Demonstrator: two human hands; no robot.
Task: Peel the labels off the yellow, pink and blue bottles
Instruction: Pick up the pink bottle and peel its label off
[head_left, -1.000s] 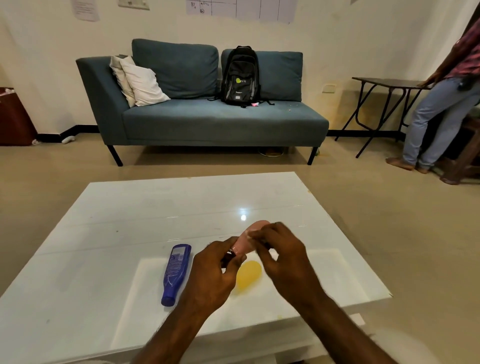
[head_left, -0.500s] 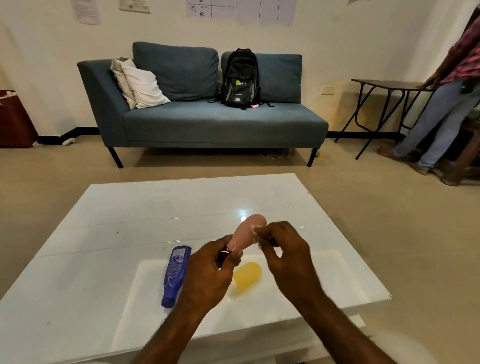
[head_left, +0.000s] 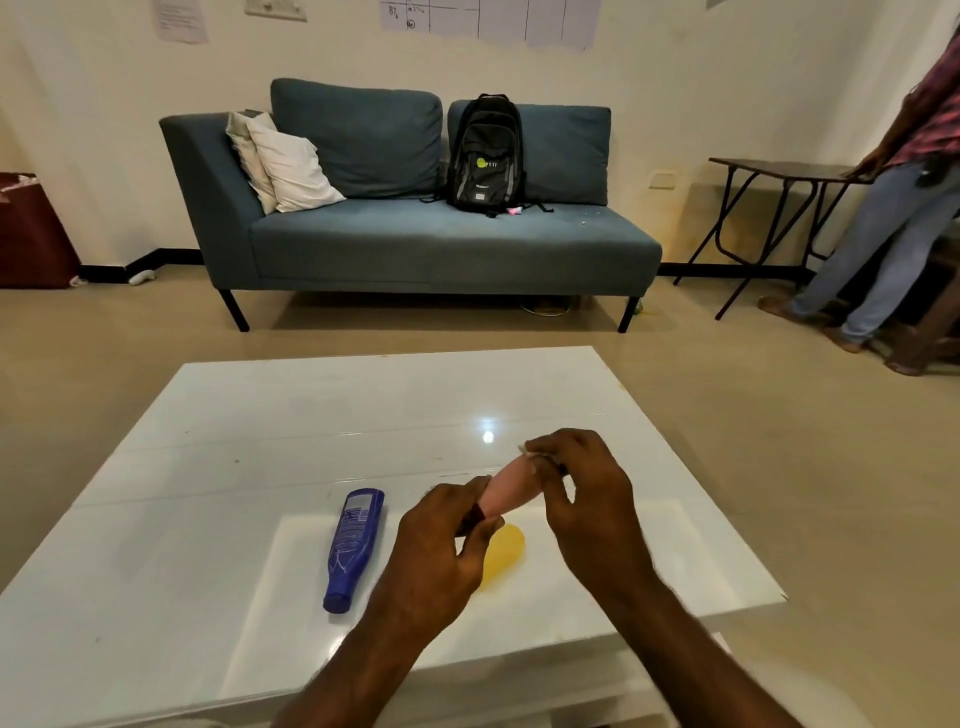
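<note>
While raised above glossy white table (head_left: 260, 415), pink plastic bottle (head_left: 506, 491) gripped at cap end by left hand (head_left: 441, 551); right hand (head_left: 587, 499) pinching, seemingly, pale label scrap (head_left: 525, 453). Blue bottle (head_left: 355, 548) and yellow bottle (head_left: 501, 556) lying below.

The table (head_left: 260, 431) is showing a glossy, smooth white top. The blue bottle (head_left: 356, 545) is looking like glossy plastic. The sofa (head_left: 415, 244) is presenting matt cloth.

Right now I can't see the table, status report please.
Left hand grips pink bottle by its cap end. Right hand pinching at its top. Blue bottle, yellow bottle lying on table. Nothing obstructing.
</note>
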